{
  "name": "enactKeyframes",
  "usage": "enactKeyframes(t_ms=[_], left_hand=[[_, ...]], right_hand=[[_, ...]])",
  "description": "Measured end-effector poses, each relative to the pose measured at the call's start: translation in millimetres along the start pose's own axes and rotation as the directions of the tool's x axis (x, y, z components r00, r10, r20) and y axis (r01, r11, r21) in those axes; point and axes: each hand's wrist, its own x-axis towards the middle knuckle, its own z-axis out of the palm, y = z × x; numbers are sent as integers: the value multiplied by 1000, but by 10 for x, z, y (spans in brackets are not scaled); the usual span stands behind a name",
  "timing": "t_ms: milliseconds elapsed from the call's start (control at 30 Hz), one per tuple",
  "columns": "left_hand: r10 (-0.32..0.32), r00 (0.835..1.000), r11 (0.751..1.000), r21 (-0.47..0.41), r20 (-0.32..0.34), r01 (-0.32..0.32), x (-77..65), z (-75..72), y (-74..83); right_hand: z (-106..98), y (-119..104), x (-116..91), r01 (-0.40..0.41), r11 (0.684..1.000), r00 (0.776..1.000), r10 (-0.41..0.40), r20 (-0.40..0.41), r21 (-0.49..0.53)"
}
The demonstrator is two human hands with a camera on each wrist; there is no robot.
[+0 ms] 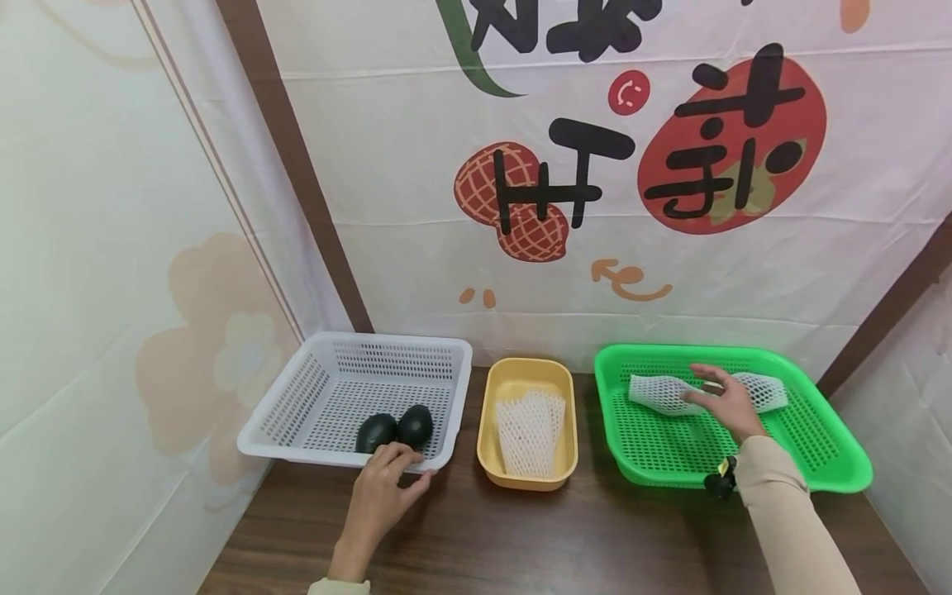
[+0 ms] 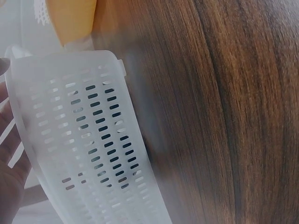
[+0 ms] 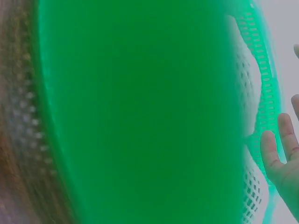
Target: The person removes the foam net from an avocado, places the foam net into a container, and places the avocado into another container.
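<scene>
Two dark green avocados [image 1: 376, 432] lie side by side near the front of a white perforated basket [image 1: 297, 452]. My left hand [image 1: 383, 494] is at that basket's front rim, its relaxed fingers reaching over the edge close to the avocados. In the left wrist view the fingers [image 2: 10, 140] show behind the basket wall. Over on the right, a green basket [image 1: 662, 463] has two bulging white foam net sleeves [image 1: 665, 395] along its back half; their contents are hidden. Above them hovers my right hand [image 1: 727, 405], fingers spread and holding nothing.
Between the baskets stands a yellow bin [image 1: 489, 446] with flat white foam nets [image 1: 528, 434] in it. All three containers sit on a dark wooden table [image 1: 558, 537]. A printed cloth [image 1: 402, 165] hangs behind, with cloth walls on both sides.
</scene>
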Motion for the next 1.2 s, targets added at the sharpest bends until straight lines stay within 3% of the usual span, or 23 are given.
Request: enactKeyframes(t_ms=[333,733,1033,1200], left_hand=[[1,1000,1000,-11,13,-1,7,0,-5],[-13,1000,1000,-10,14,14,17,-19,15],[-2,1000,1000,-9,5,2,2,-16,17],[3,1000,1000,-1,-10,-3,-19,-6,13]], right_hand=[[-94,-102,72,-51,998,998,52,25,-35],[-139,-110,137,-55,998,996,56,64,-25],[-120,23,184,-132,991,973,128,194,12],[-100,102,222,-143,989,965,134,226,28]])
